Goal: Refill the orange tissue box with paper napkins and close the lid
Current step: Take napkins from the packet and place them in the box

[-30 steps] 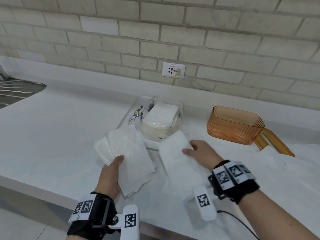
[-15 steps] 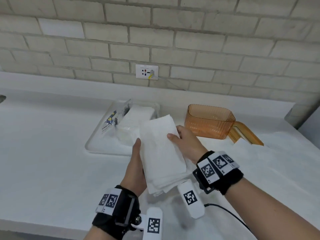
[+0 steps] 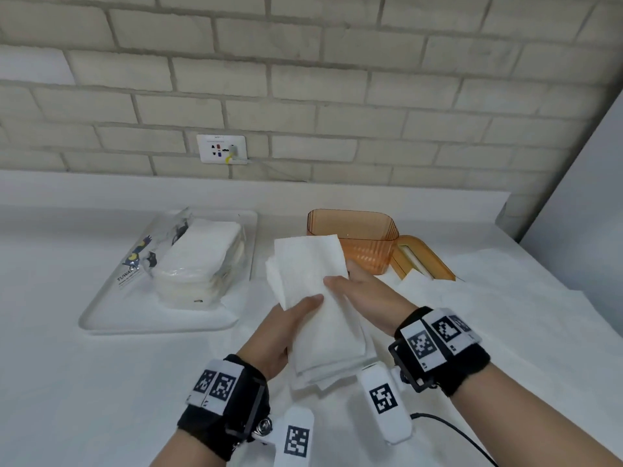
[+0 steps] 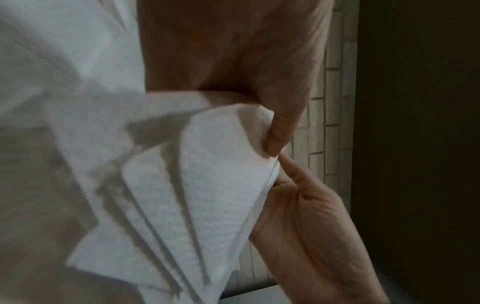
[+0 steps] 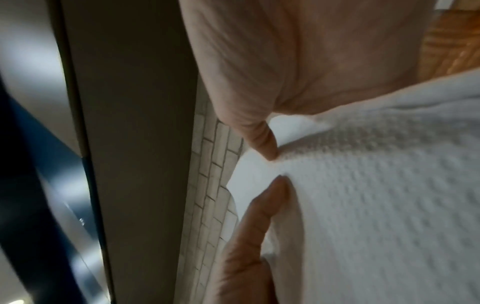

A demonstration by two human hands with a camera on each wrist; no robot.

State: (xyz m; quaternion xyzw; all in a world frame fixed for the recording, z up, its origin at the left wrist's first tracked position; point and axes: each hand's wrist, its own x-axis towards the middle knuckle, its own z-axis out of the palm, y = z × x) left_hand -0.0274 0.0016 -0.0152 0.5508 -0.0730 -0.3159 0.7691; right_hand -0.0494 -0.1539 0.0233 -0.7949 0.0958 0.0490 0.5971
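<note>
Both hands hold one stack of white paper napkins (image 3: 317,298) above the counter. My left hand (image 3: 286,328) grips its left edge, thumb on top. My right hand (image 3: 357,294) grips the right edge, thumb across the top sheet. In the left wrist view the napkins (image 4: 207,195) fan out at their lower corners. In the right wrist view the napkins (image 5: 376,195) fill the right side, pinched by the thumb. The orange tissue box (image 3: 357,237) stands open just behind the stack. Its orange lid (image 3: 424,261) lies tilted against the box's right side.
A white tray (image 3: 101,315) at the left carries an opened plastic pack of napkins (image 3: 199,261). A wall socket (image 3: 221,148) sits on the brick wall behind. A white cloth (image 3: 505,298) covers the counter at the right. A grey panel (image 3: 580,197) rises at the far right.
The two separate napkin piles were brought together into one stack, now held by both hands and lifted closer to the orange box. The view has shifted right.
</note>
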